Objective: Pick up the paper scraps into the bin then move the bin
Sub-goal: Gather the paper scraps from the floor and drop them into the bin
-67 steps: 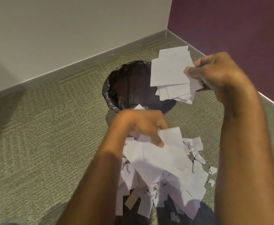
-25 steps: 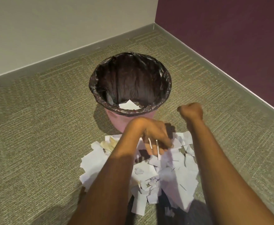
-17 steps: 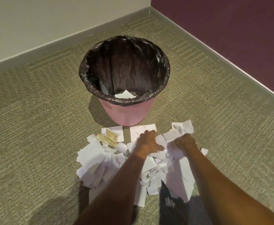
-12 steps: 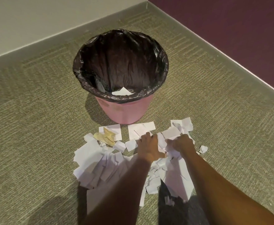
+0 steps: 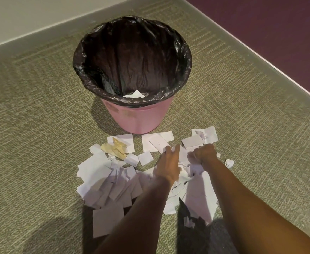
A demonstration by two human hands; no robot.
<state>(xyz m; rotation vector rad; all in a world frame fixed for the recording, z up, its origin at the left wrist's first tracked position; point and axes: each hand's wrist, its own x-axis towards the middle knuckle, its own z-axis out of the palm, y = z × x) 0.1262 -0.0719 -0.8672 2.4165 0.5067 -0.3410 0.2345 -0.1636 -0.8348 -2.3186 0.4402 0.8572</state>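
- You are working both hands into the heap of paper scraps point(image 5: 114, 182) lying on the carpet point(image 5: 31, 125) just in front of the bin point(image 5: 137, 120); the step in hand, as I judge it, is gathering a bundle to lift.
- Your left hand point(image 5: 169, 165) is lying spread on the paper, its grip open, fingers pointing toward the bin; it is pressing down, not holding anything yet.
- Your right hand point(image 5: 204, 154) is sitting just beside it, its grip closed in a fist over some sheets; a few scraps are bunching under the knuckles.
- The bin is standing upright, pink, lined with a black bag point(image 5: 132, 52); one white scrap point(image 5: 135, 94) is showing inside near the front rim; most of the pile is still on the floor, so the task is looking early.
- To do this well, try sweeping your open hand toward the fist so the loose pieces are squeezing between both palms; a flat press alone is likely letting thin sheets slide away.
- Keep the bundle low and carry it straight over the rim; the mouth is wide, so dropping from close above is safest.
- Mind the strays: a crumpled ball point(image 5: 229, 163) to your right and a yellowish crumpled piece point(image 5: 115, 148) to your left are lying apart from your hands.
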